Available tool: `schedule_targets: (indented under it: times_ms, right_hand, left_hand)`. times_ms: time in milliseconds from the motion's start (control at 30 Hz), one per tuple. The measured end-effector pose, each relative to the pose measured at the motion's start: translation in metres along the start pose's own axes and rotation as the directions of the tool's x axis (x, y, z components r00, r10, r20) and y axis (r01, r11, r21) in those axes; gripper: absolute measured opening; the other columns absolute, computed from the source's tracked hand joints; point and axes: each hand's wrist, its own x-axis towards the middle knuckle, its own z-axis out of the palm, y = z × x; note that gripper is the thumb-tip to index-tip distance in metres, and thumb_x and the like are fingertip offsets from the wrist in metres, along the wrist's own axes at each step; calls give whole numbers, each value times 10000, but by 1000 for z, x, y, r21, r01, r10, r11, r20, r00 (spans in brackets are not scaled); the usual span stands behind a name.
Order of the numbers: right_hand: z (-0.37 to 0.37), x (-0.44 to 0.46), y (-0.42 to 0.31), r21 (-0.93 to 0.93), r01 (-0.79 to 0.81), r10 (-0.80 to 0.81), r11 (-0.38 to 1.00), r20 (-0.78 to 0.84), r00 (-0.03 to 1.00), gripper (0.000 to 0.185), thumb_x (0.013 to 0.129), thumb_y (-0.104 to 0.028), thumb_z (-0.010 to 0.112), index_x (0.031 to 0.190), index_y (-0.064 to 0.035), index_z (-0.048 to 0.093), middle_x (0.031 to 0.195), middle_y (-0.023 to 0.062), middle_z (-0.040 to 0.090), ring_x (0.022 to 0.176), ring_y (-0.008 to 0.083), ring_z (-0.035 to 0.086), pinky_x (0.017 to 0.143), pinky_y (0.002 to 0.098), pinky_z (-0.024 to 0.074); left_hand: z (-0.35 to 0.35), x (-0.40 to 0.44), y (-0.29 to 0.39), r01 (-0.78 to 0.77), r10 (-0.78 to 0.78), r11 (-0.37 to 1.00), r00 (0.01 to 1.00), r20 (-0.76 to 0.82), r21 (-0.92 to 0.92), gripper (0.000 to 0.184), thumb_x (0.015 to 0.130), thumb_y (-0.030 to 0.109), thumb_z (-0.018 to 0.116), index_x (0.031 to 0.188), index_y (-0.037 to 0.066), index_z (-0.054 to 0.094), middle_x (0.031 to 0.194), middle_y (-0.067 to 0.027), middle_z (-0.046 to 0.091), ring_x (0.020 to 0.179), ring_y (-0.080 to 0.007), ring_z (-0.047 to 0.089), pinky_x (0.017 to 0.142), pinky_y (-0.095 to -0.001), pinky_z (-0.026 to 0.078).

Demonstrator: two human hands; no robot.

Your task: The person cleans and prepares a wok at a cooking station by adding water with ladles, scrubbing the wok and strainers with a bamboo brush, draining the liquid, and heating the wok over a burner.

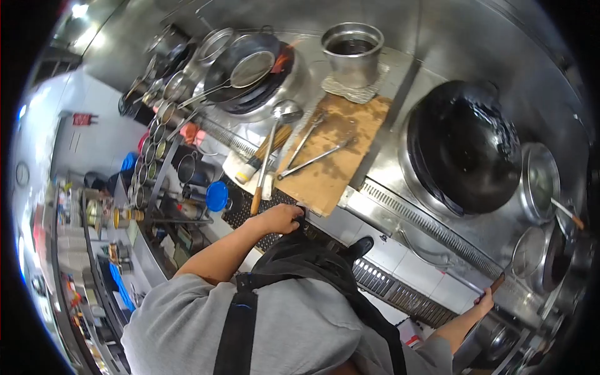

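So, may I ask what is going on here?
Someone's right hand grips a wooden handle, while the left hand is by the front of the cooking range; what it touches is unclear. Flames show beside the left wok, with a strainer across it. Tongs lie on cardboard between that and the right wok.

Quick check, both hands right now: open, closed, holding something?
Left hand: partly curled near the stained cardboard; whether it grips anything cannot be told.
Right hand: closed, holding a wooden handle.
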Motion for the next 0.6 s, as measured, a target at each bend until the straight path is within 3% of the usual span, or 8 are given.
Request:
schedule_targets:
  times_ms: [33, 133, 233, 267, 433, 500, 533, 600]
  right_hand:
    - [5, -10, -13, 160, -65, 78, 985, -72, 994, 205, 724, -188, 667, 652, -35, 551, 528, 38, 439, 401, 145, 414, 376, 290, 324]
    - [16, -22, -19, 256, 23, 8, 966, -119, 993, 220, 708, -191, 682, 632, -45, 537, 537, 39, 437, 401, 142, 398, 371, 288, 297]
    - [31, -77, -46, 292, 85, -29, 953, -191, 981, 240, 698, -194, 697, 626, -37, 530, 546, 44, 445, 408, 141, 397, 372, 297, 292]
    - [39, -114, -60, 354, 202, -119, 913, -242, 963, 250, 700, -187, 702, 625, -27, 524, 556, 47, 457, 412, 138, 389, 372, 298, 292]
    - [67, -187, -74, 211, 314, -215, 926, -390, 895, 225, 730, -152, 727, 692, 14, 580, 578, 45, 491, 457, 149, 415, 413, 296, 324]
    - [93, -255, -93, 297, 566, -408, 769, -453, 793, 251, 737, -167, 746, 747, 42, 607, 598, 65, 525, 482, 166, 432, 441, 307, 361]
    - [103, -287, -98, 70, 542, -469, 837, -419, 778, 334, 773, -205, 754, 851, 53, 557, 626, 104, 578, 533, 172, 533, 500, 293, 451]
    - [157, -393, -122, 281, 619, -506, 734, -382, 773, 357, 770, -141, 758, 977, 47, 536, 696, 147, 625, 586, 187, 625, 524, 267, 526]
  left_hand:
    - [0, -6, -4, 0, 0, 1000, 1000, -11, -7, 391, 798, 195, 648, 1151, 33, 598, 943, -185, 683, 898, -346, 663, 828, -434, 521]
    - [2, -29, -23, 127, -126, 989, 992, 23, -70, 390, 800, 199, 650, 1151, 36, 601, 953, -175, 683, 919, -344, 660, 840, -427, 520]
    - [12, -66, -52, 197, -207, 968, 977, -49, -158, 389, 804, 204, 649, 1154, 39, 606, 951, -162, 681, 922, -339, 658, 838, -422, 518]
    - [17, -77, -65, 208, -224, 960, 972, -66, -187, 389, 804, 204, 649, 1154, 39, 606, 951, -162, 681, 922, -339, 658, 838, -422, 518]
    - [29, -116, -136, 260, -277, 907, 961, -4, -332, 398, 792, 221, 654, 1149, 47, 621, 945, -149, 678, 882, -328, 659, 801, -424, 521]
    - [14, -122, -172, 199, -231, 912, 972, -49, -360, 402, 791, 222, 651, 1152, 47, 621, 940, -152, 678, 879, -329, 661, 798, -420, 525]
    - [5, -124, -196, 151, -198, 919, 976, -96, -365, 406, 790, 224, 649, 1154, 47, 621, 934, -155, 678, 876, -330, 662, 794, -415, 529]
    - [-7, -125, -252, 125, -173, 926, 979, -107, -356, 408, 792, 211, 647, 1166, 53, 618, 935, -164, 681, 881, -327, 667, 793, -400, 536]
